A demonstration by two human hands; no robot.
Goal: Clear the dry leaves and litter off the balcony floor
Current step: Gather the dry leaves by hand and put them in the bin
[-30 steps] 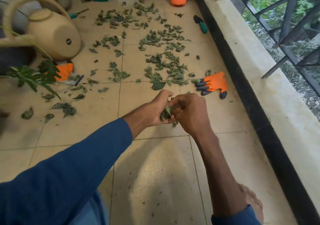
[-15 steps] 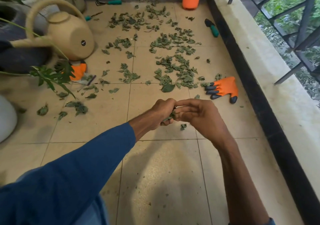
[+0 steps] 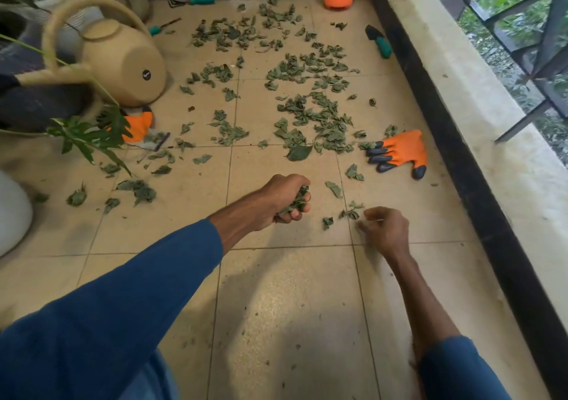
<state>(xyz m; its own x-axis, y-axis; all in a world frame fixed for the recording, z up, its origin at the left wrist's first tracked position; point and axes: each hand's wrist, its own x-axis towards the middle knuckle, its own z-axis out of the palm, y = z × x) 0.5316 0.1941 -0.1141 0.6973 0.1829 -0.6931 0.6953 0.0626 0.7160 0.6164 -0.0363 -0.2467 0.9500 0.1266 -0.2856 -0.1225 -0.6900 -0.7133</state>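
Left hand (image 3: pixel 284 198) fisted round bunch of leaves (image 3: pixel 296 203), over tile floor (image 3: pixel 285 307). Right hand (image 3: pixel 385 230) low by floor, fingers bent beside few loose scraps (image 3: pixel 350 213); can't tell if pinching anything. Most dry leaves (image 3: pixel 313 116) scattered ahead, near orange glove (image 3: pixel 399 150).

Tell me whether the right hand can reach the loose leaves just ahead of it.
Probably yes: the right hand is low beside those loose leaves, with only bare floor tile between.
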